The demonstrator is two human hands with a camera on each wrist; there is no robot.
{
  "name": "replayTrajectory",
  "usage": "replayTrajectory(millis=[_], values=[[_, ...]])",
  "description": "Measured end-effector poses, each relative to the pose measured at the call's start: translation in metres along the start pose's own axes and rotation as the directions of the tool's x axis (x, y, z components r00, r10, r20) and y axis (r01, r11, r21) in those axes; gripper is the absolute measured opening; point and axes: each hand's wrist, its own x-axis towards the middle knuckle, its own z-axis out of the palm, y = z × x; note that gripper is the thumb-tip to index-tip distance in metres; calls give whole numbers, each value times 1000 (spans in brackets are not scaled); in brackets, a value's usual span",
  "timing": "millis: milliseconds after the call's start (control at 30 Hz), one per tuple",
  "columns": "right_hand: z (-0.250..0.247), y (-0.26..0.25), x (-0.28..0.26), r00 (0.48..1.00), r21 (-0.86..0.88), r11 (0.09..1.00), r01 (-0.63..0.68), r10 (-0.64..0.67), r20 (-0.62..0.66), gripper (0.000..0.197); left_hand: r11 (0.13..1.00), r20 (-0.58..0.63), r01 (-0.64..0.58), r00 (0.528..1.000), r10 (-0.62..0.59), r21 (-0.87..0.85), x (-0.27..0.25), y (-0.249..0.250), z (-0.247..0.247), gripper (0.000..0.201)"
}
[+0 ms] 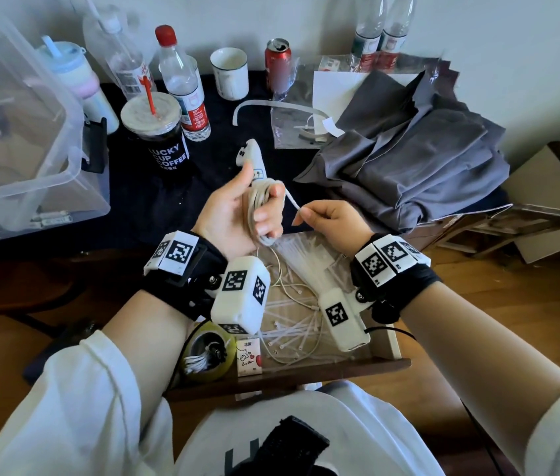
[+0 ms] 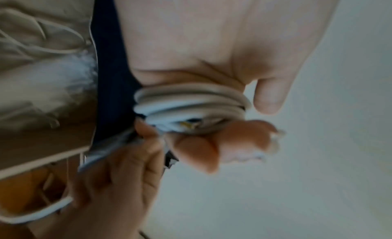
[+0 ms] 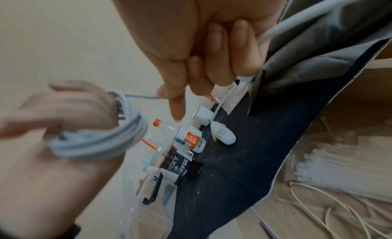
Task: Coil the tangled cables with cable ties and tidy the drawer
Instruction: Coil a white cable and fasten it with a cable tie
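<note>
My left hand (image 1: 247, 207) grips a coil of white cable (image 1: 260, 204), its fingers curled round the loops; the same coil (image 2: 191, 105) fills the left wrist view. A thin white cable tie (image 1: 291, 200) runs from the coil to my right hand (image 1: 323, 218), which pinches its free end between thumb and forefinger (image 3: 169, 93). In the right wrist view the coil (image 3: 95, 142) sits blurred at the left. Both hands hover above the open wooden drawer (image 1: 393, 345), which holds loose cable ties (image 1: 292, 329), a bagged bundle of ties (image 1: 306, 250) and thin tangled white cable (image 1: 283, 286).
A tape roll (image 1: 208, 352) with a small bound cable and a little card box (image 1: 249, 355) sit at the drawer's left. On the dark table beyond are a white handheld device (image 1: 253, 156), a coffee cup (image 1: 158, 132), bottles, a mug (image 1: 230, 73), grey cloth (image 1: 426, 149) and a clear bin (image 1: 14, 132).
</note>
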Motion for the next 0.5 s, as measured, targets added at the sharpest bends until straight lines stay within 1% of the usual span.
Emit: replayTrajectory(millis=[100,200,267,333,400,500], values=[[11,-1,-5,993,16,999,-41,39,110,20,984,-67,-161,985,156,-81,7,1,9,48],[22,-3,-12,962,-105,994,-26,54,266,25,952,-148,-303,944,296,-31,16,4,13,43],[26,-5,-17,942,-150,989,4,47,332,28,939,-199,-344,919,339,13,20,6,11,41],[27,-10,-19,931,-165,985,43,20,364,27,934,-263,-351,897,355,67,22,5,5,41],[24,-17,-20,930,-175,981,84,-14,367,24,933,-311,-317,882,355,168,23,3,-2,42],[15,-27,-17,946,-180,975,128,-66,318,22,910,-340,-173,888,309,377,21,-4,-7,37]])
